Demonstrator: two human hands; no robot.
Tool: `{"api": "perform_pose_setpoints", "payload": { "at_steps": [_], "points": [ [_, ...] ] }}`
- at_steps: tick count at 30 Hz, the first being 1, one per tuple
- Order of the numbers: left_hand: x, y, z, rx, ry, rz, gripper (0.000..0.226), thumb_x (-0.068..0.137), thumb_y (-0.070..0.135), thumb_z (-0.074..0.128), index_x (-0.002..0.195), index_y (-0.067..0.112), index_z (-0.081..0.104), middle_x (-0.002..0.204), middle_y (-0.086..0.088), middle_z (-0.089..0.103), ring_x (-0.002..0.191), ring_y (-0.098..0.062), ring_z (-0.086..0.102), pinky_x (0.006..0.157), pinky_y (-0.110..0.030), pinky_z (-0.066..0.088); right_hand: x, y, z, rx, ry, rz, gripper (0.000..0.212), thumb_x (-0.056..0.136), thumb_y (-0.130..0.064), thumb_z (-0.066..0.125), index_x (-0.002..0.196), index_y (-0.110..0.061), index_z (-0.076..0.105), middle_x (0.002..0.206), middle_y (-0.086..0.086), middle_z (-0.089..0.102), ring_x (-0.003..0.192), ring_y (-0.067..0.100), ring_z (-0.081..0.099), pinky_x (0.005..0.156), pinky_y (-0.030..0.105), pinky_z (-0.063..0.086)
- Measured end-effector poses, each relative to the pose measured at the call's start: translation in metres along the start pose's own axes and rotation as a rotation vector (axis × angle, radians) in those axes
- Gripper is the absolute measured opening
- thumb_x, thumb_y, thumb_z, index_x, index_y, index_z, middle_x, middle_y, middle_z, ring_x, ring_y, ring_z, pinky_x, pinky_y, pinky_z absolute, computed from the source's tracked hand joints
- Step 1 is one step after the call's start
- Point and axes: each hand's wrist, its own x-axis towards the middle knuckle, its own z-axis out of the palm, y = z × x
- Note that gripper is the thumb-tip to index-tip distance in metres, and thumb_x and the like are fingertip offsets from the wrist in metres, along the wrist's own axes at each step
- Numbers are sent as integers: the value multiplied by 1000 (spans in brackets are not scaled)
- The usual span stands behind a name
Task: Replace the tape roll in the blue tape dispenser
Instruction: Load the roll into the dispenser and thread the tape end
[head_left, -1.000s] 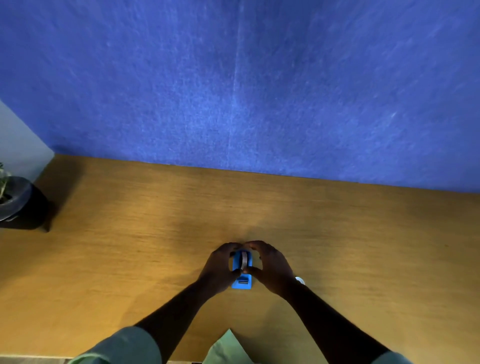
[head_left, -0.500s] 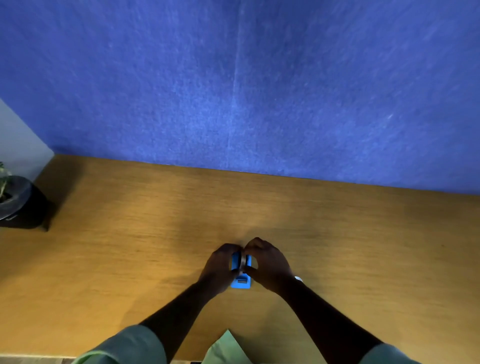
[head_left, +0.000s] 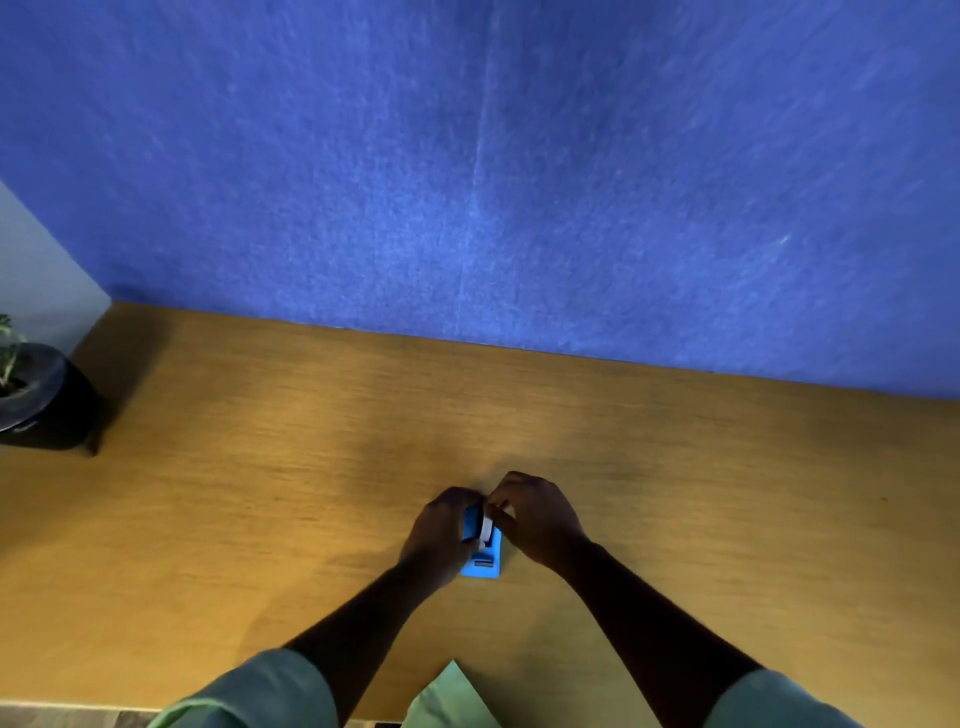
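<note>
A small blue tape dispenser stands on the wooden desk near its front edge, with its cutter end toward me. My left hand grips the dispenser's left side. My right hand pinches the pale tape roll at the top of the dispenser, fingertips closed on it. The roll sits upright between the dispenser's walls, mostly hidden by my fingers.
A dark pot with a plant stands at the desk's far left edge. A blue felt panel rises along the back of the desk. A green cloth shows at the bottom, by the desk's front edge.
My right hand has shifted left and closed its fingertips on the tape roll. The left hand stays on the dispenser's side. The white thing seen by my right wrist is hidden now.
</note>
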Motion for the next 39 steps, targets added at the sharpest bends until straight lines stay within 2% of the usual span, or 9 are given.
{"api": "perform_pose_setpoints", "payload": {
  "at_steps": [5,12,16,22,26,29,31,36,39],
  "points": [
    [0,1,-3,-37,-5,3,48,76,15,78,122,20,62,123,2,65,112,-12,62,94,-26,53,-8,-2,6,-23,49,-11,17,96,-30,62,105,-24,76,107,-6,69,94,14,68,80,33,57],
    [3,2,-6,-24,-21,58,45,80,17,77,123,18,65,124,2,65,115,-12,61,102,-30,50,-31,0,20,-72,87,-33,35,90,-28,68,124,-21,69,123,-3,65,108,18,66,85,34,57],
    [5,2,-7,-27,-47,67,45,82,19,75,126,23,65,124,7,63,114,-7,59,103,-29,49,-40,-3,25,-77,161,-34,29,82,-18,79,110,-19,76,107,-1,71,91,21,72,67,34,59],
    [6,0,-8,33,-91,77,52,86,21,73,136,22,59,135,6,58,123,-10,56,108,-27,46,-40,-4,26,-76,171,-51,22,84,-17,77,106,-17,77,108,-1,72,93,21,72,73,36,60],
    [3,-4,-9,29,-118,88,68,80,19,78,142,21,50,140,3,54,128,-11,54,109,-28,45,-35,-2,21,-64,138,-74,26,84,-19,77,110,-17,75,116,-2,71,102,19,68,84,31,57],
    [2,-6,-8,31,-100,75,61,77,15,78,133,23,54,134,5,57,123,-11,57,103,-22,46,-29,-1,17,-82,104,-93,31,87,-25,75,117,-16,75,122,-2,71,109,20,67,91,32,56],
    [2,-5,-6,47,-79,72,56,79,15,76,130,22,56,132,4,59,121,-12,58,99,-16,43,-28,-3,15,-103,86,-110,32,87,-26,72,117,-15,75,122,-1,71,109,21,67,90,34,57],
    [4,-3,-4,82,-95,72,56,82,16,74,135,17,57,138,3,55,125,-13,56,107,-24,44,-24,-6,13,-213,5,-106,40,86,-35,68,121,-17,71,122,-1,67,112,19,63,86,34,58],
    [5,-3,-4,97,-95,71,53,82,14,71,134,18,59,137,3,55,124,-13,56,106,-23,44,-18,-9,9,-274,-23,-108,37,88,-34,63,119,-16,71,115,1,68,106,20,63,82,35,58]
  ]
}}
